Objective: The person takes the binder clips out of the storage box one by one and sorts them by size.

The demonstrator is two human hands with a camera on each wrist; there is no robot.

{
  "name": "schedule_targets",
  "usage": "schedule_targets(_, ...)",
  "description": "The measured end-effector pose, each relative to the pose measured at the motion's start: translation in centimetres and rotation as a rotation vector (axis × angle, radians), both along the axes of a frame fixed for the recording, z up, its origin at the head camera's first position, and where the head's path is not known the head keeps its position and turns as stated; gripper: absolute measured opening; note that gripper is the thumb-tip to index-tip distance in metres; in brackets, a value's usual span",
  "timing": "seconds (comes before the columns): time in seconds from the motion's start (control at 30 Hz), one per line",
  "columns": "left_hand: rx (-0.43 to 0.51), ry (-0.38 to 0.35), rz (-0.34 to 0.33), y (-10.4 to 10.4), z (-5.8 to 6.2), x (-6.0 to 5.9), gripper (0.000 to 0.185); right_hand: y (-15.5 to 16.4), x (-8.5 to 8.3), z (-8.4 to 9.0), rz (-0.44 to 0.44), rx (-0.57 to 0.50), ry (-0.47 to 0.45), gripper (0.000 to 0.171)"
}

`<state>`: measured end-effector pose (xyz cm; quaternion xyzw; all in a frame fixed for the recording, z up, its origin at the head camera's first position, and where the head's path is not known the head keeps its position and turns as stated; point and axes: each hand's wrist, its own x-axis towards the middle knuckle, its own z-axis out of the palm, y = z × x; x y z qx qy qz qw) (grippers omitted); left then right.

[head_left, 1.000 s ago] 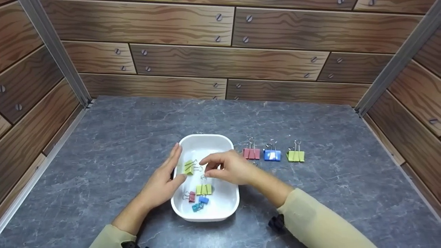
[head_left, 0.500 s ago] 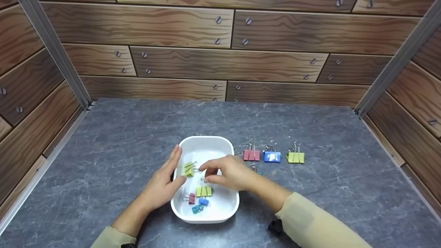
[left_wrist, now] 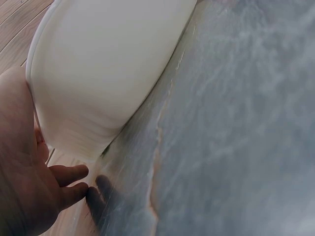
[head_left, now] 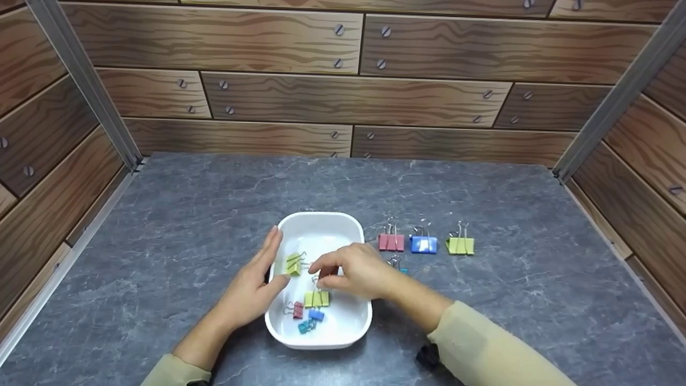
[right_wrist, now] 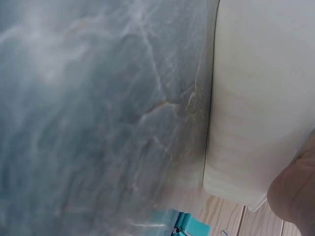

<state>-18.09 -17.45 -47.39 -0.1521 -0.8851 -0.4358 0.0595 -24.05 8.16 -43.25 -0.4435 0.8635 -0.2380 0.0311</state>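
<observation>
Over the last second our right hand (head_left: 358,273) has sunk a little lower into the white dish (head_left: 321,222), from above the lime-green clip (head_left: 317,298) to just over its wire handles. Its thumb and forefinger have drawn closer together and are curled as if to pinch one of the handles; we cannot tell whether they grip it yet, since the hand hides the contact. The clip has not shifted, so we judge the pick as begun but not made. Our left hand (head_left: 256,284) has stayed put, fingers straight and relaxed, flat against the dish's left wall, steadying it; the left wrist view shows the palm (left_wrist: 19,162) against that smooth wall.

The dish is a glossy rounded rectangle, plastic or ceramic, with a thick rolled rim. Inside it lie a second green clip (head_left: 293,264) tipped on its side, a small pink clip (head_left: 298,309), a small blue clip (head_left: 316,314) and a teal clip (head_left: 306,325), all folded painted metal with thin wire loops. On the surface (head_left: 509,300), a grey, veined, stone-look sheet, stand three larger clips in a row to the dish's right: pink (head_left: 390,242), blue (head_left: 423,244) and green (head_left: 460,245). Another teal clip (head_left: 399,266) lies just beyond our right wrist.
</observation>
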Motion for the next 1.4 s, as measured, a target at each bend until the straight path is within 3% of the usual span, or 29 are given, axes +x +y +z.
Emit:
schedule_targets(0.73, -0.002, 0.002, 0.001, -0.02, 0.07, 0.03, 0.081, -0.1, 0.18, 0.06, -0.046, 0.027, 0.039, 0.01)
schedule_targets(1.13, 0.0, -0.026, 0.01, 0.0, 0.0, 0.27, 0.081, -0.21, 0.33, -0.14, -0.073, 0.005, -0.008, 0.01)
schedule_targets(1.4, 0.007, 0.001, 0.006, -0.02, -0.01, 0.21, 0.081, -0.12, 0.28, -0.04, -0.066, -0.049, -0.047, 0.011)
